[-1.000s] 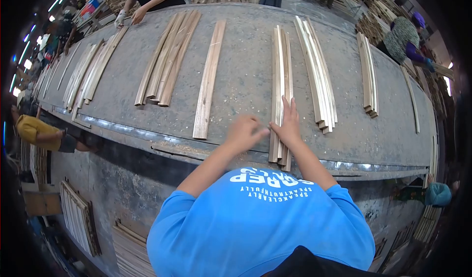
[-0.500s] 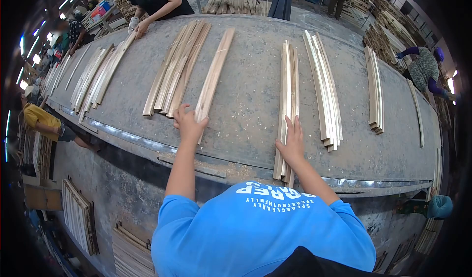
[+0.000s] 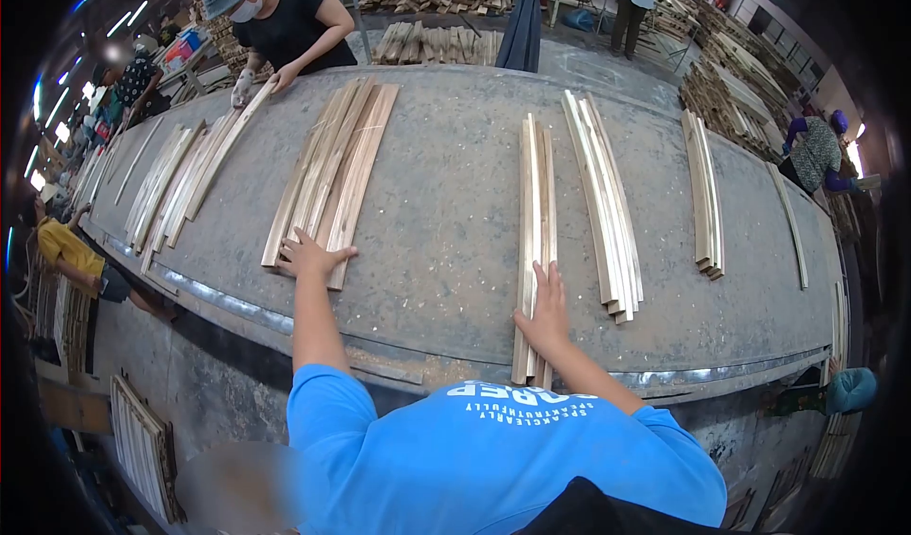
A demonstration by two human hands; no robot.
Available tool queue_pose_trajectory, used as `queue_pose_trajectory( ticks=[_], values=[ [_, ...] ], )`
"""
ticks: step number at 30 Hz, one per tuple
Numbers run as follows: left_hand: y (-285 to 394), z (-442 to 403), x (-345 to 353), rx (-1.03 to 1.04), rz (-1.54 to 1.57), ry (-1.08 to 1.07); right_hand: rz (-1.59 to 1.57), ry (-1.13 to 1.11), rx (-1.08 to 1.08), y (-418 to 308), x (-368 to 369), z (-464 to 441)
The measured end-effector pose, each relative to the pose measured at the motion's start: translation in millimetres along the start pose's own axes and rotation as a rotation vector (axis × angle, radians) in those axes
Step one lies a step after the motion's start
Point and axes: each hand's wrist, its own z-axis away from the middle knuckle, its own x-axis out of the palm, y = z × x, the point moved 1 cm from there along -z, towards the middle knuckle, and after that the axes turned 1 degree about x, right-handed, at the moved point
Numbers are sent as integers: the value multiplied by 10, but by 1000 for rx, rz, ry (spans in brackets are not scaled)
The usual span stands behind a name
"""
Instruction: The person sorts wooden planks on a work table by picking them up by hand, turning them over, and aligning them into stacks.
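My left hand lies with fingers spread over the near ends of a group of wooden strips. One lighter strip rests along the right side of that group, with my thumb over its lower part. My right hand is stretched flat on a narrow bundle of strips, fingers pointing away from me and thumb to the left. It touches the near part of this bundle without wrapping round it.
More strip bundles lie on the grey table, including one right of my hand and another beyond. Across the table, a masked person handles strips. Wood stacks stand behind; the metal table edge runs before me.
My left hand has moved left, and the separate strip now lies against the left group. My right hand stays on its bundle. The camera view has tilted up slightly.
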Motion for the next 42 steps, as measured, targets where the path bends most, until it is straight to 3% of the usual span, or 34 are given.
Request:
queue_pose_trajectory(
  ticks=[2,5,8,9,11,14,16,18,20,23,34,37,39,42],
  values=[
    [39,53,-7,15,-61,57,12,-9,-7,9,5,-4],
    [-88,-66,-68,82,-53,-21,-8,-5,-12,17,8,-6],
    [-254,-221,-113,107,68,-20,-6,-8,-1,14,8,0],
    [-282,-232,-73,124,88,85,-10,-5,4,6,-2,7],
    [-357,-434,236,221,98,332,-24,-49,30,-10,-23,3],
    [-491,-1205,855,314,160,261,-29,-57,54,-8,-23,4],
    [-333,-863,452,446,363,36,-14,-26,62,61,51,17],
    [-292,-529,196,340,329,101,-7,-8,71,86,6,-4],
    [-129,-218,142,229,152,341,-13,-79,64,18,-51,16],
    [-108,-275,309,294,128,414,-30,-77,78,5,-83,27],
    [-587,523,305,310,238,417,-11,-78,22,-12,-37,16],
    [-661,602,514,276,443,244,-18,-33,37,12,-9,8],
    [-590,658,584,412,458,365,2,-47,25,9,10,0],
    [-380,633,512,438,213,327,20,-40,8,19,21,9]
  ],
)
